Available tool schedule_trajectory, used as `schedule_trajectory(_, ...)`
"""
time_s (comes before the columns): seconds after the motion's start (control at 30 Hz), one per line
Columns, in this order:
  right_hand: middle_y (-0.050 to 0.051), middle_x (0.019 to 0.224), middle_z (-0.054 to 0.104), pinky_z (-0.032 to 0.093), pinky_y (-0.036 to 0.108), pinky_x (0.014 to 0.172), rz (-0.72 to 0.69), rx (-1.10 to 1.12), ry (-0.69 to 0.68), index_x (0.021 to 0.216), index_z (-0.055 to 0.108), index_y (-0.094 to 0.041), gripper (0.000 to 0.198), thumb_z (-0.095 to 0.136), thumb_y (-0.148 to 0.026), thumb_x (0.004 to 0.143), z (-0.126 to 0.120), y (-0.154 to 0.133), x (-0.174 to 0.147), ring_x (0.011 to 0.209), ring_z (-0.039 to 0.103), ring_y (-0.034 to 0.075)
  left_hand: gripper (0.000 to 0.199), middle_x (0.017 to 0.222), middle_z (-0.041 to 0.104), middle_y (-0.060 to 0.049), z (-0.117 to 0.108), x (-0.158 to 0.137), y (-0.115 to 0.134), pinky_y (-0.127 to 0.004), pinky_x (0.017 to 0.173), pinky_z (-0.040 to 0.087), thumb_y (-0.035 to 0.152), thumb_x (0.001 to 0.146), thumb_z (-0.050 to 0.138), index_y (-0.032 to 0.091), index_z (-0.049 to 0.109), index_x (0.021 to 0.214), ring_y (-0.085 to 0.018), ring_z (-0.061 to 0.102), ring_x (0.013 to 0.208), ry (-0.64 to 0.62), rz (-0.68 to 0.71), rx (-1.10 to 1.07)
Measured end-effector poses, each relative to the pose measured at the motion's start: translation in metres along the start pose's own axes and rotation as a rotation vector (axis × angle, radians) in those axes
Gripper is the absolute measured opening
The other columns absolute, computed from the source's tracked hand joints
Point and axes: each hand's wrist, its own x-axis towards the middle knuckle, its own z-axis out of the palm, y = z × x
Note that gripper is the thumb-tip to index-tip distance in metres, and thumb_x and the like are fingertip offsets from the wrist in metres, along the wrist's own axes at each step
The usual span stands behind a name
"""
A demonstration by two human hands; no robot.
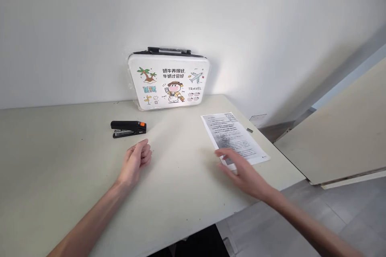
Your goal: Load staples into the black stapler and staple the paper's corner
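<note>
A paper (233, 134), its print (224, 125) too small to read, lies partly hidden by the right hand (239, 169). Curled fingers (146, 155) conceal the palm of the left hand (136, 160); the bottom edge crops both forearms (95, 212), the left edge the table (45, 160).

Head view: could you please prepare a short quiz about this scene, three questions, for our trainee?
1. Which thing is nearest to the left hand?
2. True or false: the case stands on edge on the table.
3. Choose: in this view, the right hand partly covers (a) the case, (b) the paper, (c) neither.

Key: 1. The stapler. 2. True. 3. b.
</note>
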Motion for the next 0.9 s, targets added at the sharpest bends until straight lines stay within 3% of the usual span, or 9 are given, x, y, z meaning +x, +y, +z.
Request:
schedule_trajectory(0.13, 0.008, 0.157, 0.054, 0.055, 0.053, 0.110, 0.146, -0.341, 0.101, 0.149, 0.050, -0.036, 0.046, 0.044, -0.054, 0.107, -0.043, 0.051, -0.024, 0.144, 0.054, 0.033, 0.054, 0.068, 0.014, 0.006, 0.001, -0.001, -0.001, -0.028, 0.049, 0.022, 0.045, 0.096, 0.061, 0.024, 0.021, 0.067, -0.012, 0.014, 0.056, -0.016, 0.026, 0.052)
schedule_trajectory(0.27, 0.004, 0.168, 0.043, 0.045, 0.056, 0.121, 0.229, -0.526, 0.070, 0.156, 0.045, -0.035, 0.055, 0.036, -0.060, 0.108, -0.057, 0.083, -0.049, 0.156, 0.039, 0.033, 0.051, 0.067, 0.020, 0.005, 0.002, -0.003, -0.001, -0.028, 0.050, 0.025, 0.046, 0.097, 0.059, 0.024, 0.025, 0.067, -0.013, 0.019, 0.056, -0.040, 0.043, 0.097)
schedule_trajectory(0.5, 0.000, 0.176, 0.025, 0.035, 0.056, 0.128, 0.184, -0.580, -0.027, 0.167, 0.030, -0.036, 0.060, 0.030, -0.056, 0.110, -0.043, 0.099, -0.068, 0.163, 0.020, 0.030, 0.045, 0.065, 0.032, 0.005, 0.004, -0.005, -0.003, -0.026, 0.053, 0.030, 0.054, 0.098, 0.055, 0.022, 0.045, 0.069, -0.012, 0.033, 0.054, -0.081, 0.058, 0.281)
schedule_trajectory(0.7, -0.001, 0.177, 0.018, 0.030, 0.057, 0.129, 0.174, -0.554, -0.043, 0.169, 0.022, -0.039, 0.060, 0.026, -0.053, 0.112, -0.031, 0.105, -0.064, 0.163, 0.015, 0.029, 0.038, 0.073, 0.053, 0.000, 0.008, -0.010, 0.000, -0.027, 0.053, 0.034, 0.050, 0.097, 0.050, 0.018, 0.068, 0.090, -0.012, 0.042, 0.053, -0.156, 0.065, 0.262)
schedule_trajectory(0.9, -0.001, 0.177, 0.017, 0.029, 0.057, 0.130, 0.173, -0.589, -0.036, 0.170, 0.022, -0.038, 0.060, 0.026, -0.053, 0.112, -0.027, 0.112, -0.059, 0.163, 0.013, 0.029, 0.041, 0.080, 0.057, -0.001, 0.006, -0.011, -0.002, -0.026, 0.052, 0.037, 0.053, 0.098, 0.050, 0.019, 0.073, 0.099, -0.012, 0.045, 0.054, -0.166, 0.079, 0.251)
